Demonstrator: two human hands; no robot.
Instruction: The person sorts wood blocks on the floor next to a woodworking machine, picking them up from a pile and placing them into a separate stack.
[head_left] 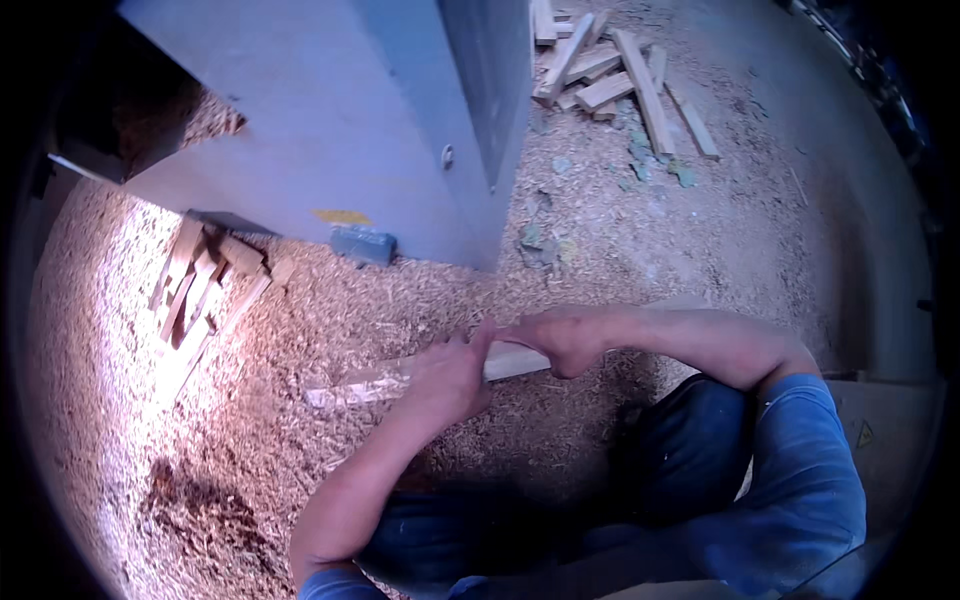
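Note:
A pale wooden strip lies crosswise in front of my knees, just over the sawdust-covered floor. My left hand is across its middle, the fingers bent over the far edge and the thumb raised toward the other hand. Close beside it, my right hand is closed around the strip, its fingers pointing left and almost touching the left thumb. The strip's left end reaches out past my left hand in brighter light. Part of the wood is hidden beneath both hands and the right forearm.
A large grey metal machine housing stands ahead on the left, a small blue-grey block at its foot. Short wood offcuts lie left, in strong light. Farther right is a loose pile of wooden strips. Wood shavings cover the floor.

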